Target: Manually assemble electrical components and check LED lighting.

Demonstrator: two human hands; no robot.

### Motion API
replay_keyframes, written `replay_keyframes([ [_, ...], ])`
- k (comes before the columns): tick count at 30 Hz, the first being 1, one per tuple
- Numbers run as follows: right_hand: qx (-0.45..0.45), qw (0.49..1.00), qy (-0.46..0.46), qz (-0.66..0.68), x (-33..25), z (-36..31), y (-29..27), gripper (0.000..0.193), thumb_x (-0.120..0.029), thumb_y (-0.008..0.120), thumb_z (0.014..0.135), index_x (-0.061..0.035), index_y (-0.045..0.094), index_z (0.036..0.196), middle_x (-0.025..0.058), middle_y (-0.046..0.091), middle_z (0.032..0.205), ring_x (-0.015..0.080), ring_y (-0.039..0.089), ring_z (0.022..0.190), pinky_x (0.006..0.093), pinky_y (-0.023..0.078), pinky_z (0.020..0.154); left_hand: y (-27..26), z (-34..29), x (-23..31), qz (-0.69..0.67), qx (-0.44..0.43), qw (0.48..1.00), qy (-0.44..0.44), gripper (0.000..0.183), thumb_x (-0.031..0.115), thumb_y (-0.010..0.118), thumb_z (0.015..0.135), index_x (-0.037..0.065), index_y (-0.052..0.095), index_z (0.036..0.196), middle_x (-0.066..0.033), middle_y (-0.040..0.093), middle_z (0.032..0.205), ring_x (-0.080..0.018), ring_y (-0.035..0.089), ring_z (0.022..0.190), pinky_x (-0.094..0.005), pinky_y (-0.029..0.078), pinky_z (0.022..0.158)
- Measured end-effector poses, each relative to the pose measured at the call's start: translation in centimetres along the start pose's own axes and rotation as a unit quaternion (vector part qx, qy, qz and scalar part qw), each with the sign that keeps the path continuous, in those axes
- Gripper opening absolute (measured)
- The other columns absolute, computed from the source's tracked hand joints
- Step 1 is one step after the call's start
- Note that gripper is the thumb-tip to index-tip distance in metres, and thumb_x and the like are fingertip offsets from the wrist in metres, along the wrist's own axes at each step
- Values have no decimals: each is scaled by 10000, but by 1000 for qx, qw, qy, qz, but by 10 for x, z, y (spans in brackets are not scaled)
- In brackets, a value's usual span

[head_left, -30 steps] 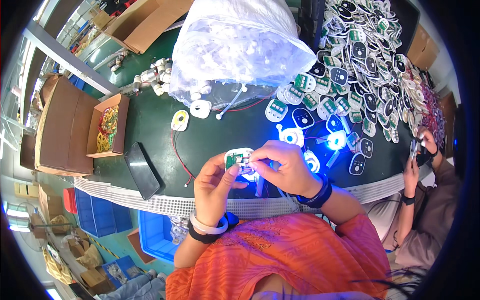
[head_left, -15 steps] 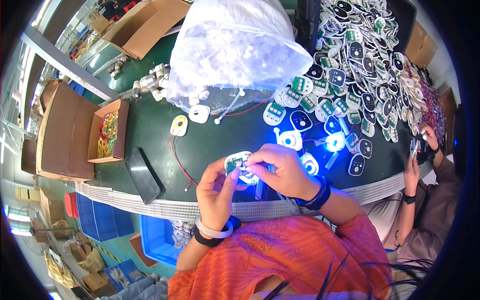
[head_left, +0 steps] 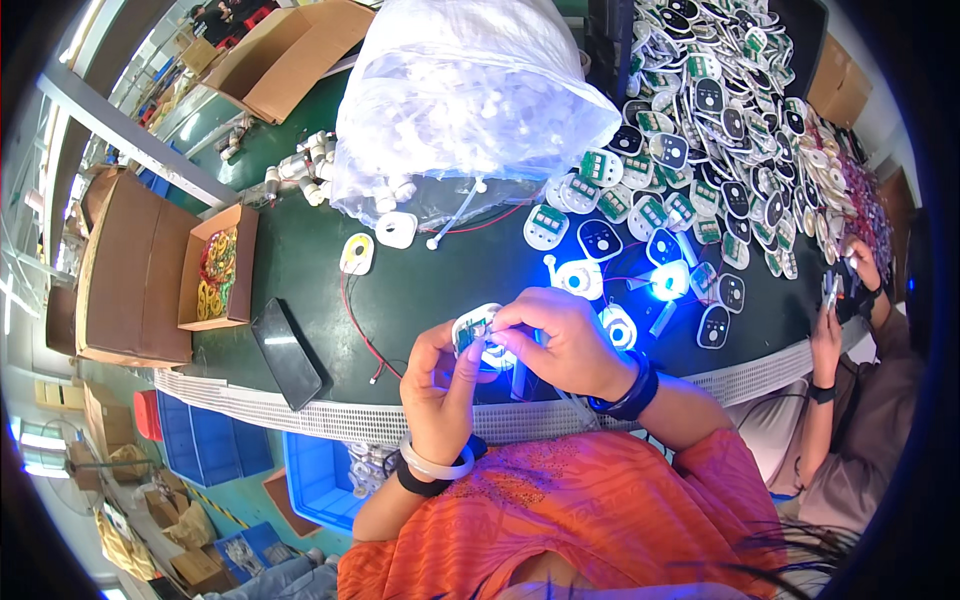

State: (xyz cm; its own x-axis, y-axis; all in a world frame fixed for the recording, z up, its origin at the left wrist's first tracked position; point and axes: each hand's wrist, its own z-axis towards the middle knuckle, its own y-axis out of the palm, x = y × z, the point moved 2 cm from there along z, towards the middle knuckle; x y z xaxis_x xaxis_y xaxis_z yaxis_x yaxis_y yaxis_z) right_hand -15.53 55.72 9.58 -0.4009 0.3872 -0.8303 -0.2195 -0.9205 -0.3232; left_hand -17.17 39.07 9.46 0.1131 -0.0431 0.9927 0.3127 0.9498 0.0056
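Above the near edge of the green table, my left hand (head_left: pixel 438 390) grips a white rounded panel with a green circuit board (head_left: pixel 466 330) on its upturned side. My right hand (head_left: pixel 572 342) meets it from the right, thumb and forefinger pinched at the board. What sits between those fingertips is too small to make out. Just behind my hands lies a white ring-shaped part (head_left: pixel 498 357), partly hidden by them. Farther right, a lit white part (head_left: pixel 670 280) glows bright blue beside another white ring part (head_left: pixel 579 280).
A large bag of white parts (head_left: pixel 470 100) stands at the back, with a heap of panels (head_left: pixel 720 130) to its right. Leftward are a black tray (head_left: pixel 286 352), a yellow-centred part (head_left: pixel 357 254) with red wire, and a carton of coils (head_left: pixel 217 270). A co-worker's hand (head_left: pixel 826 345) is at far right.
My left hand has tilted the panel slightly, so its board shows more edge-on. The right hand's pinch stays at the board. The whole view has shifted a little.
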Motion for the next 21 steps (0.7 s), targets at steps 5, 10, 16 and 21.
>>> replay_keyframes([
  [5, -3, 999, -17, -32, -4, 0, 0, 68, -90, 700, 798, -79, 649, 842, 81, 625, 745, 285, 606, 645, 382, 430, 584, 2, -3, -4, 38, 17, 999, 17, 227, 20, 606, 943, -25, 579, 1164, -75, 650, 1000, -94, 645, 832, -228, 573, 669],
  [10, 16, 999, -18, -47, -6, -4, 1, 69, -85, 702, 798, -72, 656, 848, 80, 627, 741, 278, 608, 641, 374, 431, 583, 4, -3, -12, 78, 26, 996, 46, 203, 61, 610, 955, 3, 578, 1146, -61, 651, 1001, -93, 635, 832, -234, 586, 648],
  [16, 0, 995, 61, 84, -6, -8, 3, 73, -29, 680, 828, -18, 677, 900, 114, 658, 786, 236, 655, 686, 317, 496, 610, 2, -2, -9, 74, 27, 994, 76, 233, 52, 616, 948, 0, 578, 1172, -65, 656, 1018, -101, 639, 843, -228, 577, 640],
  [21, -23, 991, 81, 106, -8, -4, 1, 71, -42, 694, 839, -14, 684, 903, 99, 669, 791, 189, 656, 693, 301, 504, 630, -6, 0, -13, 188, 15, 972, 137, 236, 38, 629, 935, -5, 607, 1166, -72, 661, 1025, -108, 645, 844, -229, 575, 647],
])
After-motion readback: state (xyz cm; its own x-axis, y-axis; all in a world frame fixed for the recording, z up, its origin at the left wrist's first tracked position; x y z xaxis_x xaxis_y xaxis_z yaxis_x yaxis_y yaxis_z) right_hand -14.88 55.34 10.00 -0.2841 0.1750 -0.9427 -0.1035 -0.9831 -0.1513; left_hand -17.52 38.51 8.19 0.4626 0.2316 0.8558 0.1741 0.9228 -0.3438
